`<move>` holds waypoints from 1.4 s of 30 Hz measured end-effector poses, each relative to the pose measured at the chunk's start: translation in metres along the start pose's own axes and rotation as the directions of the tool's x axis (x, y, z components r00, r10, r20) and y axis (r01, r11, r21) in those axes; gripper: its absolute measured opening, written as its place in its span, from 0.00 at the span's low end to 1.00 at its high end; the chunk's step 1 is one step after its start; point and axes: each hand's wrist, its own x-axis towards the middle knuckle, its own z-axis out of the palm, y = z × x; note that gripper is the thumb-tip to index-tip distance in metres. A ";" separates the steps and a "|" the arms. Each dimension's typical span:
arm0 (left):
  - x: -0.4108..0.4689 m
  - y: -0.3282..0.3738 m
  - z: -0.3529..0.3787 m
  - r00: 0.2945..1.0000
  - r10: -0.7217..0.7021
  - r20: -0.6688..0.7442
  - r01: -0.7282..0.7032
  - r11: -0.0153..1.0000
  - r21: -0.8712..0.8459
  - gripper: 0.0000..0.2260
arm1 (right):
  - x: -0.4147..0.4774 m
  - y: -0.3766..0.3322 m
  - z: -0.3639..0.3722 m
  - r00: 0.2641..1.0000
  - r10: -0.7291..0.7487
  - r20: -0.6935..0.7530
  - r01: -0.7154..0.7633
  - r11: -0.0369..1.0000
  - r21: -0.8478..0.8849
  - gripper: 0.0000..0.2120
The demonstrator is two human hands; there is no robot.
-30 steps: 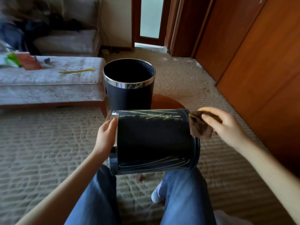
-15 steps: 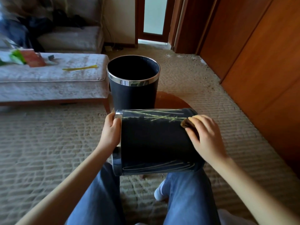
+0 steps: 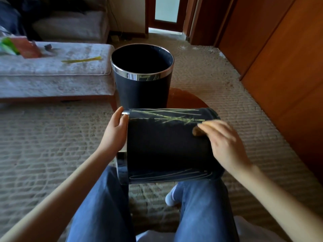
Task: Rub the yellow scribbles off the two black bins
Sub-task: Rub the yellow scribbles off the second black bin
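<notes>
Upright bin (image 3: 142,91) ahead, bench (image 3: 52,74) left, doors (image 3: 279,58) right

Sideways black bin (image 3: 166,147) bears yellow scribbles (image 3: 167,117); upright black bin (image 3: 142,88) stands just behind.

Beige woven carpet (image 3: 52,137), grey upholstered bench (image 3: 52,74) (left), wooden wardrobe doors (image 3: 279,58) right
</notes>
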 end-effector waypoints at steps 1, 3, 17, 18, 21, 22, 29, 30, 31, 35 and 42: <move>-0.002 0.000 0.000 1.000 0.006 -0.002 -0.006 1.000 -0.002 0.21 | 0.019 0.004 0.003 0.999 0.025 0.044 -0.025 1.000 0.005 0.14; -0.005 0.001 0.000 1.000 0.010 -0.011 -0.010 1.000 -0.009 0.21 | 0.054 0.019 0.009 0.975 0.104 0.197 -0.107 0.994 0.005 0.14; -0.004 0.005 0.002 1.000 0.007 0.004 -0.007 0.999 -0.035 0.21 | -0.018 -0.020 -0.006 1.000 -0.016 -0.005 0.016 0.997 -0.077 0.19; -0.007 0.004 0.002 1.000 0.017 -0.001 -0.017 0.999 -0.037 0.20 | -0.004 -0.020 -0.003 1.000 -0.002 0.013 0.003 0.998 -0.066 0.19; -0.017 0.004 0.000 0.999 0.036 -0.008 -0.036 0.999 -0.034 0.20 | 0.049 -0.010 0.010 0.987 0.066 0.148 -0.056 0.996 -0.071 0.19; -0.019 0.005 0.000 0.999 0.039 -0.011 -0.040 0.999 -0.034 0.20 | 0.065 -0.006 0.015 0.968 0.107 0.227 -0.089 0.992 -0.089 0.19; -0.019 0.012 0.001 0.999 0.040 -0.021 -0.040 0.999 -0.017 0.20 | 0.028 -0.026 0.007 0.994 0.018 0.105 -0.003 0.990 -0.141 0.20; -0.018 0.013 0.001 0.999 0.038 -0.020 -0.038 0.999 -0.011 0.20 | 0.010 -0.033 0.001 0.997 -0.013 0.073 0.023 0.991 -0.133 0.19; -0.018 0.013 0.001 0.999 0.038 -0.017 -0.038 0.999 -0.011 0.20 | -0.004 -0.039 -0.003 0.998 -0.040 0.050 0.046 0.992 -0.120 0.18; -0.022 0.009 0.000 0.999 0.043 -0.024 -0.043 0.998 -0.034 0.20 | 0.001 -0.041 -0.001 0.994 -0.102 0.031 0.103 0.993 -0.052 0.12; -0.041 0.009 -0.003 0.996 0.085 -0.027 -0.085 0.996 -0.002 0.20 | 0.097 -0.026 0.029 0.938 0.060 0.342 -0.057 0.998 -0.019 0.08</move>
